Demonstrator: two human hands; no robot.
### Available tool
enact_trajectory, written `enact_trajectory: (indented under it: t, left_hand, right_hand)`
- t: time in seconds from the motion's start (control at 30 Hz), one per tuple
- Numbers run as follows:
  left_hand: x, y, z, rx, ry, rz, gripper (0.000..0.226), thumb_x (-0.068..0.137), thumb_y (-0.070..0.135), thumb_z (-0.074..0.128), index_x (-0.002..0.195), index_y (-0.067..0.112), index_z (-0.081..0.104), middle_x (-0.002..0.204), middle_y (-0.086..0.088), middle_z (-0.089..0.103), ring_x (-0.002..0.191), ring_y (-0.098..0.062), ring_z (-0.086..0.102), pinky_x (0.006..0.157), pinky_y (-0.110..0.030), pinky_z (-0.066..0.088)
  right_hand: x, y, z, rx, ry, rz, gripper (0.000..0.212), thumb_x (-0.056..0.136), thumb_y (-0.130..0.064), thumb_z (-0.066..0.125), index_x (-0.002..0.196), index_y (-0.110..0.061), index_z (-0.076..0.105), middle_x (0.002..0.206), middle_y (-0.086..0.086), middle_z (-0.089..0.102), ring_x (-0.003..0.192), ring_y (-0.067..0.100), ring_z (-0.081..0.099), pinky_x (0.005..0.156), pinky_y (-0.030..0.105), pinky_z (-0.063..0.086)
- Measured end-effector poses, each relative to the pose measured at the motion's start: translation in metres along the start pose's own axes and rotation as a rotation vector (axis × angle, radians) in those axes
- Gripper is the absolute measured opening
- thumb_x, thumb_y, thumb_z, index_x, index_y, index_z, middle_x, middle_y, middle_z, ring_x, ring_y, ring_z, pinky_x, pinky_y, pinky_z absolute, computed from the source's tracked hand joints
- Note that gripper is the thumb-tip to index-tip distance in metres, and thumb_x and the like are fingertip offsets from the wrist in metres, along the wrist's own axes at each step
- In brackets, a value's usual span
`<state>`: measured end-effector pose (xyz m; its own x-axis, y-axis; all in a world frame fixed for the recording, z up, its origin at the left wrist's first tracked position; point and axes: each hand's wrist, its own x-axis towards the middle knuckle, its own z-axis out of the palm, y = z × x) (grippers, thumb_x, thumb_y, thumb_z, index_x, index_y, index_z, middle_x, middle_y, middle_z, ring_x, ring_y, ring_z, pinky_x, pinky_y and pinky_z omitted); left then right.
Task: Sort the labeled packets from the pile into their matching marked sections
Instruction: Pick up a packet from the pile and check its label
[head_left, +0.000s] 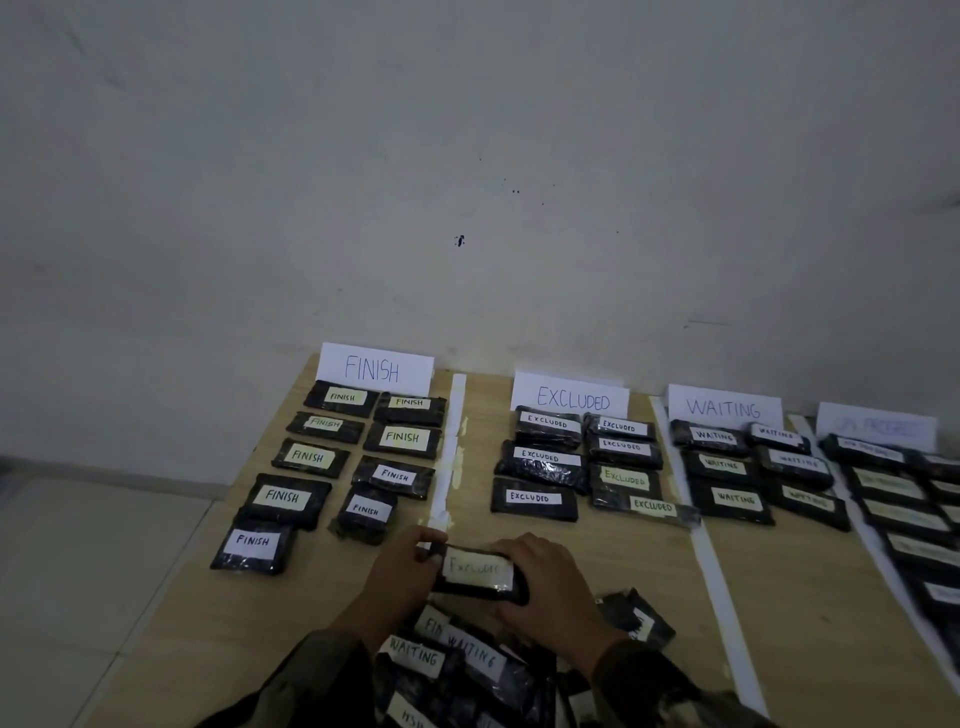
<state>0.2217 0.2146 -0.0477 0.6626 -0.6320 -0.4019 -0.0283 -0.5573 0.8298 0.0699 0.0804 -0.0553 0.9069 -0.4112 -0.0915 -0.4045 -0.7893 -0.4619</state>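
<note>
Head view shows the left hand (402, 566) and the right hand (548, 584) gripping one black plastic packet with pale EXCLUDED label (478, 570) by its ends, above the near pile of packets (462, 667).

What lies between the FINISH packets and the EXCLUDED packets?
In the head view, a white strip runs front to back between the FINISH packets and EXCLUDED packets, with bare table wood on its right.
</note>
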Motion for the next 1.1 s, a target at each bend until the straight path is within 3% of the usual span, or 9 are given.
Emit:
enact_trajectory:
  t: [0.13,0.23,0.37,0.57,0.7,0.93,1.03,1.1]
  left_hand:
    - [0.002,0.006,0.012,0.050,-0.025,0.045,0.029,0.090,0.010,0.053,0.115,0.025,0.052,0.112,-0.005,0.061,0.106,-0.019,0.057,0.089,-0.033,0.050]
    - [0.003,0.005,0.020,0.241,0.007,0.161,0.045,0.091,0.021,0.056,0.133,0.023,0.043,0.133,0.000,0.051,0.121,-0.015,0.047,0.100,-0.028,0.039]
    - [0.006,0.003,0.029,0.527,0.049,0.349,0.053,0.091,0.031,0.053,0.140,0.027,0.033,0.147,0.004,0.036,0.134,-0.012,0.033,0.107,-0.025,0.030]
    - [0.015,0.000,0.044,0.697,-0.013,0.467,0.053,0.084,0.030,0.052,0.136,0.023,0.042,0.137,0.003,0.046,0.124,-0.017,0.046,0.096,-0.031,0.041]
    - [0.024,-0.012,0.053,0.745,-0.030,0.473,0.053,0.065,0.031,0.060,0.117,0.021,0.059,0.115,0.001,0.063,0.102,-0.020,0.063,0.075,-0.034,0.054]
    - [0.029,0.002,0.061,0.751,-0.038,0.505,0.055,0.065,0.027,0.062,0.119,0.018,0.057,0.116,-0.001,0.061,0.103,-0.021,0.062,0.076,-0.036,0.053]
    - [0.030,0.005,0.063,0.792,-0.020,0.509,0.055,0.054,0.033,0.064,0.108,0.021,0.061,0.100,0.003,0.066,0.085,-0.016,0.067,0.057,-0.029,0.055]
    - [0.033,0.006,0.067,0.784,-0.022,0.522,0.053,0.063,0.030,0.062,0.115,0.021,0.058,0.111,0.001,0.062,0.099,-0.020,0.063,0.070,-0.033,0.054]
  right_hand:
    - [0.001,0.012,-0.007,-0.035,0.006,0.025,0.060,0.075,-0.041,0.065,0.132,-0.034,0.045,0.123,-0.011,0.051,0.113,0.012,0.044,0.084,0.026,0.025]
    - [0.001,0.028,-0.014,-0.060,0.018,0.084,0.061,0.074,-0.045,0.066,0.130,-0.035,0.045,0.124,-0.013,0.051,0.113,0.013,0.045,0.083,0.028,0.026]
    - [0.002,0.044,-0.027,-0.129,-0.002,0.158,0.059,0.073,-0.048,0.067,0.126,-0.035,0.046,0.123,-0.012,0.053,0.110,0.015,0.045,0.078,0.030,0.023]
    - [0.014,0.064,-0.031,-0.170,-0.042,0.220,0.061,0.073,-0.050,0.066,0.128,-0.034,0.044,0.126,-0.009,0.050,0.113,0.016,0.043,0.083,0.032,0.028]
    - [0.024,0.072,-0.027,-0.207,-0.052,0.218,0.063,0.075,-0.049,0.067,0.130,-0.030,0.045,0.125,-0.004,0.044,0.115,0.018,0.040,0.090,0.033,0.032]
    - [0.032,0.079,-0.024,-0.241,-0.048,0.222,0.063,0.076,-0.046,0.067,0.132,-0.030,0.044,0.125,-0.001,0.042,0.115,0.019,0.040,0.091,0.031,0.032]
    - [0.031,0.084,-0.026,-0.237,-0.035,0.219,0.061,0.076,-0.047,0.067,0.131,-0.029,0.046,0.128,-0.001,0.043,0.118,0.020,0.039,0.093,0.032,0.032]
    - [0.029,0.087,-0.031,-0.218,-0.012,0.220,0.058,0.075,-0.049,0.066,0.126,-0.029,0.049,0.127,-0.003,0.045,0.118,0.019,0.040,0.094,0.032,0.033]
